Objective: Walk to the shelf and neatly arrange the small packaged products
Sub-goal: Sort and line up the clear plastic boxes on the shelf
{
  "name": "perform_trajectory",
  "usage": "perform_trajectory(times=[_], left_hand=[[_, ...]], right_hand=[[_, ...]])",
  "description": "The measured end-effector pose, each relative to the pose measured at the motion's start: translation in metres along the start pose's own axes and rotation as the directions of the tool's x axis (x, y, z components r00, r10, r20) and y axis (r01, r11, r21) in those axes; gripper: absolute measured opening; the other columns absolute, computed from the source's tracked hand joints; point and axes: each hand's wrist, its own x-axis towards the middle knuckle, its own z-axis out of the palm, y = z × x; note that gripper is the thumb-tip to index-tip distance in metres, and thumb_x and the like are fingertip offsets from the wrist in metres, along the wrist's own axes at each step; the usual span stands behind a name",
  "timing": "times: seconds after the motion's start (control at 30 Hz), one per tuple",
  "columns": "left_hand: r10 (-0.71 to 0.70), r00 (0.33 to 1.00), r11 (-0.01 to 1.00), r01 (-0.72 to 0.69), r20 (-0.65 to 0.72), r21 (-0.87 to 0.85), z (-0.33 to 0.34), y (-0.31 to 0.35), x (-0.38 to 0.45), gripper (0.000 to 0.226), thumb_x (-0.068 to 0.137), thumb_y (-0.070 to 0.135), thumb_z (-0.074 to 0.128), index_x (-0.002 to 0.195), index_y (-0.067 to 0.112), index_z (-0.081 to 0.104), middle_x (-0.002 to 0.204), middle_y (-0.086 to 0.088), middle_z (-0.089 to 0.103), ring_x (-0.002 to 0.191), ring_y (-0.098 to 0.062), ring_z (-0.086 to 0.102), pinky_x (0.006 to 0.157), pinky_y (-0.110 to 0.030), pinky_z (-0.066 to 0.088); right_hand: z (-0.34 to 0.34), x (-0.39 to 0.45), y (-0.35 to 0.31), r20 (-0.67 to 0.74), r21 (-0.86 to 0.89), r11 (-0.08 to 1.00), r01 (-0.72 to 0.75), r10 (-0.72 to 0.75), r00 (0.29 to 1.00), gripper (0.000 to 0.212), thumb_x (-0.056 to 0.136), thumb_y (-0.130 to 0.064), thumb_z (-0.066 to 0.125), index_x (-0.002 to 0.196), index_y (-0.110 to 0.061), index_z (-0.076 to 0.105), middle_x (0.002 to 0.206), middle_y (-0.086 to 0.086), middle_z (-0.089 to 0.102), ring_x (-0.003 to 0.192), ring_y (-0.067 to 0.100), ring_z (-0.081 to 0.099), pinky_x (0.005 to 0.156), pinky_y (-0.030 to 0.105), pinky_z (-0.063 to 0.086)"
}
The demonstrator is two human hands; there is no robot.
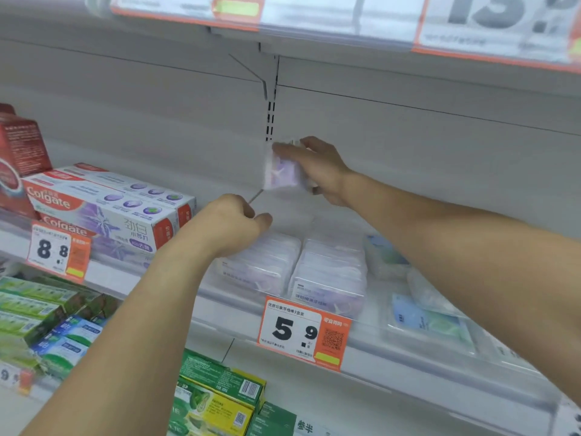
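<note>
One purple packet (283, 171) sits gripped in right hand (317, 171), above shelf (220, 297).

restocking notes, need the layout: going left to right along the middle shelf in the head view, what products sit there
red box → Colgate toothpaste boxes → purple-and-white packs behind the 5.9 price tag → blue-and-green packs. Held above the shelf, so left out: the purple pack in the right hand.
</note>
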Motion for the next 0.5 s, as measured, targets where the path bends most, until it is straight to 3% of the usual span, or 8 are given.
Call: perform_trajectory(times=[0.07, 0.13, 0.17, 0.27, 0.37, 0.5], left_hand=[[-0.015, 1.000, 1.000, 0.016, -0.013, 0.002, 0.001, 0.001, -0.001, 0.051, 0.089, 0.048, 0.057, 0.129, 0.016, 0.056, 0.126, -0.007, 0.059, 0.097, -0.024, 0.055, 0.079, -0.027, 0.041], [-0.009, 0.999, 1.000, 0.009, -0.040, 0.002, 0.001, -0.001, -0.001, 0.058, 0.087, 0.049, 0.061, 0.133, 0.015, 0.051, 0.128, -0.006, 0.058, 0.100, -0.023, 0.054, 0.079, -0.028, 0.041], [-0.002, 0.999, 1.000, 0.002, -0.050, 0.005, 0.002, -0.002, -0.001, 0.063, 0.084, 0.050, 0.063, 0.134, 0.014, 0.048, 0.126, -0.006, 0.059, 0.101, -0.023, 0.055, 0.077, -0.028, 0.041], [0.023, 0.999, 0.999, -0.024, -0.034, -0.027, 0.003, -0.007, -0.002, 0.079, 0.078, 0.054, 0.069, 0.139, 0.016, 0.037, 0.116, -0.002, 0.063, 0.101, -0.022, 0.057, 0.074, -0.029, 0.042], [0.078, 0.997, 0.994, -0.078, 0.000, -0.082, 0.005, -0.009, -0.002, 0.078, 0.078, 0.054, 0.071, 0.139, 0.019, 0.039, 0.112, 0.000, 0.061, 0.100, -0.019, 0.058, 0.075, -0.028, 0.043], [0.078, 0.997, 0.994, -0.076, 0.015, -0.079, 0.005, -0.014, -0.002, 0.063, 0.079, 0.053, 0.069, 0.129, 0.017, 0.055, 0.113, 0.000, 0.061, 0.100, -0.019, 0.059, 0.081, -0.029, 0.045]], right_hand=[[-0.008, -0.005, -0.003, 0.085, 0.043, 0.998, -0.047, 0.043, 0.995, 0.039, 0.073, -0.050, 0.080, 0.094, -0.025, 0.060, 0.087, -0.006, 0.064, 0.070, 0.011, 0.063, 0.057, 0.022, 0.047], [-0.013, -0.009, -0.003, 0.149, -0.071, 0.996, -0.055, 0.065, 0.987, 0.071, 0.061, -0.051, 0.088, 0.118, -0.026, 0.055, 0.111, 0.000, 0.064, 0.092, 0.018, 0.066, 0.069, 0.029, 0.051], [-0.013, -0.010, -0.001, 0.165, -0.165, 0.986, -0.023, 0.051, 0.985, 0.076, 0.056, -0.049, 0.091, 0.120, -0.026, 0.055, 0.115, 0.001, 0.063, 0.096, 0.018, 0.065, 0.071, 0.029, 0.051], [-0.005, -0.018, 0.001, 0.230, -0.288, 0.954, 0.086, -0.019, 0.973, 0.062, 0.057, -0.039, 0.095, 0.110, -0.023, 0.066, 0.111, 0.003, 0.064, 0.091, 0.011, 0.062, 0.074, 0.021, 0.051], [0.005, -0.020, 0.006, 0.327, -0.347, 0.927, 0.145, -0.025, 0.945, 0.052, 0.063, -0.044, 0.090, 0.107, -0.023, 0.072, 0.113, 0.002, 0.069, 0.100, 0.011, 0.065, 0.088, 0.025, 0.053], [0.001, -0.022, 0.006, 0.432, -0.451, 0.887, 0.096, 0.122, 0.894, 0.039, 0.076, -0.055, 0.074, 0.102, -0.026, 0.077, 0.104, -0.003, 0.071, 0.091, 0.011, 0.062, 0.076, 0.031, 0.046]])
